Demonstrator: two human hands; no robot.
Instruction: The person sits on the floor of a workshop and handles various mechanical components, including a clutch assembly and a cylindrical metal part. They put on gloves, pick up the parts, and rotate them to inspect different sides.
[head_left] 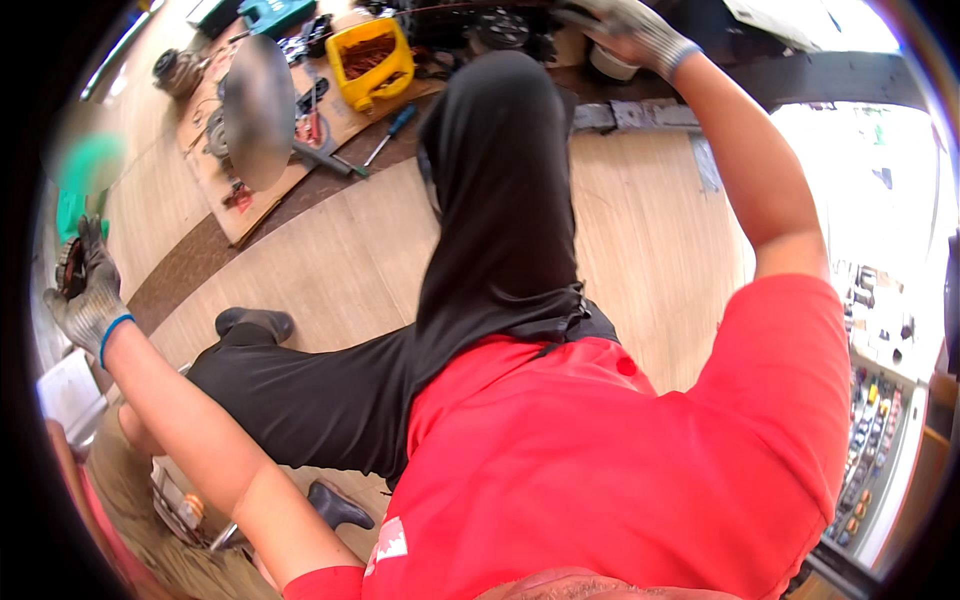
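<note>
My left hand [90, 300], in a grey-palmed knit glove with a blue cuff, is stretched out at the far left. Its fingers are closed round a dark, round part with a ridged edge [70, 265]; the exact kind does not show. Reaching to the top of the view, my right hand [635, 35] wears a matching glove. Its fingers extend leftward over dark items, seemingly holding nothing, though the fingertips are partly blurred. Just under that hand sits a white round container [610, 65].
A cardboard sheet [265, 205] on the floor carries tools and machine parts. Near it are a yellow cut-open container [370, 65] with reddish-brown contents, a blue-handled screwdriver [390, 135] and a teal case [275, 15]. A display case [880, 450] stands right. Another person [160, 530] is at lower left.
</note>
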